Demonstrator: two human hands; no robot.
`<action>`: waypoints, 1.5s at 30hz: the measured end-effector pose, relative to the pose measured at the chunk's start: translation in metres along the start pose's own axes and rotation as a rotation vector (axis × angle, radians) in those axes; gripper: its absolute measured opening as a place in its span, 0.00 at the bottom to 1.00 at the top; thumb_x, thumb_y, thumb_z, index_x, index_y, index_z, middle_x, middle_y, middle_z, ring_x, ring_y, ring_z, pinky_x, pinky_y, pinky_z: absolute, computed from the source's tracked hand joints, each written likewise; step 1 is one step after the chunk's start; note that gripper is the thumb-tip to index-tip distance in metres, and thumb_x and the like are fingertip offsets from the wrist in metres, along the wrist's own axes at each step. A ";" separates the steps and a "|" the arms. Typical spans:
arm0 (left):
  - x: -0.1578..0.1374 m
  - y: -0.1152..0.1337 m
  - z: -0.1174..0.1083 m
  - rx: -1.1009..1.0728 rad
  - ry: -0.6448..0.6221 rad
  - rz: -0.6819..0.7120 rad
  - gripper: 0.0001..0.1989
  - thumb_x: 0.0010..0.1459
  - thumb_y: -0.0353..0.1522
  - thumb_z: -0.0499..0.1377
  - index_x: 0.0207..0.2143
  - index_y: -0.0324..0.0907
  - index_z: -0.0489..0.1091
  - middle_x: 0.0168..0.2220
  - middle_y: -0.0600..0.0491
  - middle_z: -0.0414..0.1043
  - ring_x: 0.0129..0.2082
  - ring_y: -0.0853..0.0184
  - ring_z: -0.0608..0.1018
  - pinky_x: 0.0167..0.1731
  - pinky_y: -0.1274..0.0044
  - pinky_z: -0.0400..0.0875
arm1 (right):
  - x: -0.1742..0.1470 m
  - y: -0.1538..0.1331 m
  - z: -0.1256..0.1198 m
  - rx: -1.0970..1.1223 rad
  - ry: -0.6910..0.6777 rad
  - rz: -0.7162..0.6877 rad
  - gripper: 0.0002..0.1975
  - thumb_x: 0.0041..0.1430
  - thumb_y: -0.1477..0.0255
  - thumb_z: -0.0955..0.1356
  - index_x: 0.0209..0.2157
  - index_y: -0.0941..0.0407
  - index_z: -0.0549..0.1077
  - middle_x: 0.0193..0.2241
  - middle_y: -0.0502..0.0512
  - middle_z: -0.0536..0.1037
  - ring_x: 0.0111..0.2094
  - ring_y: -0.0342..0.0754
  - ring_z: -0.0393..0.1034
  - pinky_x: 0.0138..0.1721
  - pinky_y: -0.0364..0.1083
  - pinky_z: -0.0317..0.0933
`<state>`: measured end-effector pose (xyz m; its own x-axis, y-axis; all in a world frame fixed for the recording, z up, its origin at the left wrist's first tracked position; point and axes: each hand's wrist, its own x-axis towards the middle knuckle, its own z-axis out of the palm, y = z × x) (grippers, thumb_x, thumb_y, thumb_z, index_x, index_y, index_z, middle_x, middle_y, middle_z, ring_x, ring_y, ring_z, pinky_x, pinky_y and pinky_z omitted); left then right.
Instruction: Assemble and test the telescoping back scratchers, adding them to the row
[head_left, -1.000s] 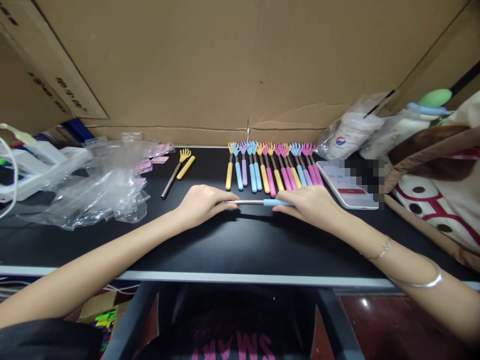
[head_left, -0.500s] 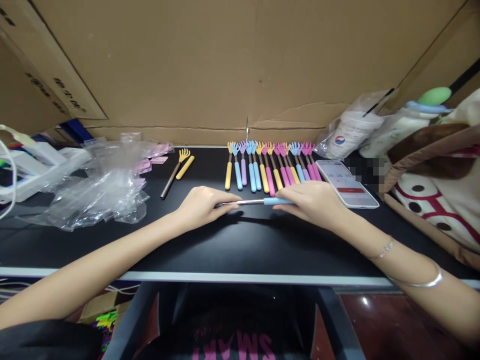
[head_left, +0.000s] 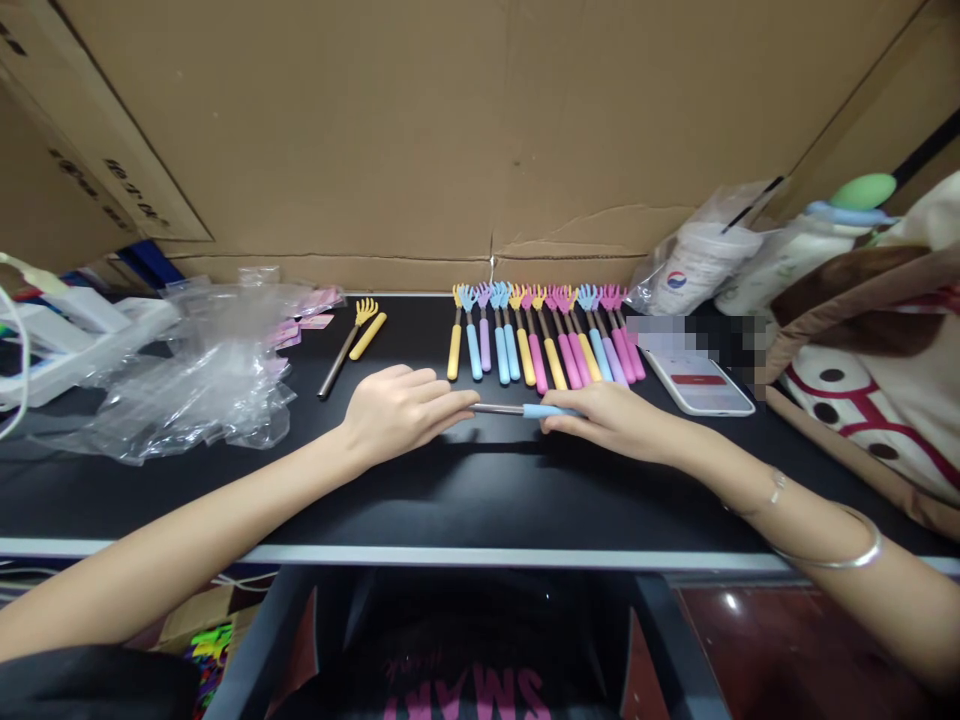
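Note:
Between my two hands a back scratcher (head_left: 499, 408) lies level just above the black desktop. My left hand (head_left: 397, 412) pinches its metal rod, and the end inside those fingers is hidden. Around the light blue handle (head_left: 541, 411) the fingers of my right hand (head_left: 611, 418) are closed. Behind them stretches a row of several back scratchers (head_left: 529, 345) with yellow, blue, purple and pink handles, claws toward the cardboard. Left of that row lie a rod with a yellow claw (head_left: 346, 345) and a separate yellow handle (head_left: 368, 336).
Crumpled clear plastic bags (head_left: 202, 370) and pink cards (head_left: 315, 322) cover the left side, beside a white plastic stand (head_left: 90, 350). At right are a phone (head_left: 709, 390), a bagged cup (head_left: 694, 268), a bottle (head_left: 799, 255) and a fabric bag (head_left: 877, 380). Cardboard (head_left: 360, 130) walls the back.
My left fingers have straightened and shifted slightly along the rod. My right hand has moved slightly lower, still on the blue handle. The row behind stays in place.

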<state>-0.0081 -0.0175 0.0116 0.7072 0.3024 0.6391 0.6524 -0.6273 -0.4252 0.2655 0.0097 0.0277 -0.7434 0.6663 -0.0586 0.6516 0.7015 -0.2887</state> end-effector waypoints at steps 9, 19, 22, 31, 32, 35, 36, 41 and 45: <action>0.004 -0.004 -0.003 0.007 -0.003 0.032 0.09 0.62 0.36 0.55 0.37 0.45 0.74 0.18 0.60 0.67 0.20 0.74 0.67 0.23 0.78 0.55 | -0.001 0.001 0.010 -0.326 0.156 -0.045 0.24 0.64 0.55 0.54 0.41 0.56 0.71 0.22 0.53 0.74 0.21 0.43 0.63 0.24 0.41 0.45; -0.006 -0.002 0.011 -0.385 -0.315 -0.215 0.17 0.65 0.42 0.48 0.39 0.45 0.74 0.32 0.56 0.78 0.29 0.71 0.78 0.25 0.81 0.60 | -0.002 0.003 0.014 -0.613 0.391 -0.147 0.22 0.64 0.57 0.55 0.35 0.55 0.73 0.19 0.50 0.74 0.18 0.40 0.63 0.21 0.42 0.40; -0.005 -0.001 0.011 -0.531 -0.471 -0.315 0.16 0.64 0.43 0.48 0.41 0.48 0.73 0.35 0.58 0.78 0.32 0.71 0.79 0.27 0.82 0.62 | -0.002 0.001 0.012 -0.642 0.442 -0.201 0.20 0.64 0.59 0.57 0.32 0.55 0.73 0.23 0.50 0.77 0.21 0.40 0.67 0.22 0.43 0.43; 0.001 -0.004 0.006 -0.495 -0.455 -0.332 0.16 0.64 0.43 0.49 0.43 0.48 0.72 0.34 0.57 0.78 0.32 0.69 0.78 0.26 0.81 0.59 | -0.004 -0.003 0.000 -0.710 0.546 -0.237 0.18 0.63 0.59 0.60 0.32 0.55 0.74 0.22 0.48 0.76 0.22 0.39 0.67 0.23 0.43 0.46; 0.001 -0.005 0.005 -0.459 -0.429 -0.314 0.15 0.64 0.42 0.49 0.43 0.48 0.72 0.33 0.57 0.77 0.31 0.69 0.78 0.26 0.81 0.59 | -0.005 -0.004 0.000 -0.714 0.552 -0.231 0.17 0.63 0.60 0.60 0.33 0.55 0.74 0.23 0.48 0.76 0.23 0.39 0.67 0.23 0.43 0.46; 0.001 -0.009 0.004 -0.370 -0.380 -0.267 0.14 0.63 0.40 0.49 0.45 0.49 0.70 0.31 0.56 0.76 0.29 0.70 0.76 0.26 0.81 0.58 | -0.005 -0.005 -0.001 -0.715 0.570 -0.211 0.15 0.63 0.61 0.60 0.35 0.54 0.74 0.26 0.49 0.78 0.25 0.39 0.69 0.24 0.42 0.48; 0.001 -0.011 0.004 -0.356 -0.380 -0.258 0.14 0.63 0.40 0.49 0.45 0.48 0.69 0.31 0.56 0.75 0.29 0.70 0.76 0.26 0.81 0.58 | -0.005 -0.005 -0.001 -0.712 0.577 -0.212 0.15 0.63 0.62 0.60 0.35 0.54 0.74 0.26 0.49 0.78 0.25 0.39 0.69 0.24 0.42 0.48; 0.000 -0.019 0.006 -0.279 -0.422 -0.189 0.14 0.63 0.40 0.48 0.42 0.46 0.69 0.27 0.55 0.72 0.27 0.69 0.75 0.25 0.80 0.58 | -0.006 -0.002 -0.003 -0.663 0.542 -0.220 0.13 0.62 0.64 0.60 0.36 0.55 0.73 0.28 0.49 0.78 0.27 0.40 0.70 0.25 0.42 0.49; -0.003 -0.031 0.004 -0.205 -0.417 -0.092 0.15 0.64 0.39 0.47 0.37 0.44 0.70 0.25 0.55 0.71 0.26 0.69 0.75 0.24 0.81 0.57 | -0.010 0.006 -0.015 -0.545 0.442 -0.124 0.14 0.62 0.62 0.59 0.37 0.53 0.73 0.28 0.49 0.78 0.27 0.40 0.69 0.25 0.41 0.50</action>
<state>-0.0287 0.0041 0.0202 0.7251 0.5998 0.3383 0.6803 -0.7002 -0.2167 0.2792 0.0106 0.0414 -0.7611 0.5328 0.3699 0.6350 0.7284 0.2573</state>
